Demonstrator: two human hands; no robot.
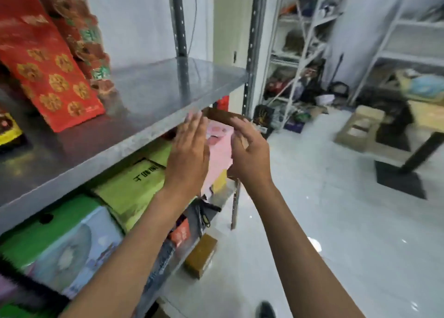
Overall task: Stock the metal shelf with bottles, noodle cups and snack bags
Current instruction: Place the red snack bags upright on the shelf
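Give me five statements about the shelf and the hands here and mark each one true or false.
1. A red bag with gold flowers stands on the metal shelf. True.
2. Both hands reach toward a pink box. True.
3. The left hand is clenched in a fist. False: its fingers are straight.
4. The green boxes sit on the top board. False: they are on the level below.
5. The right hand holds a bottle. False: no bottle shows.
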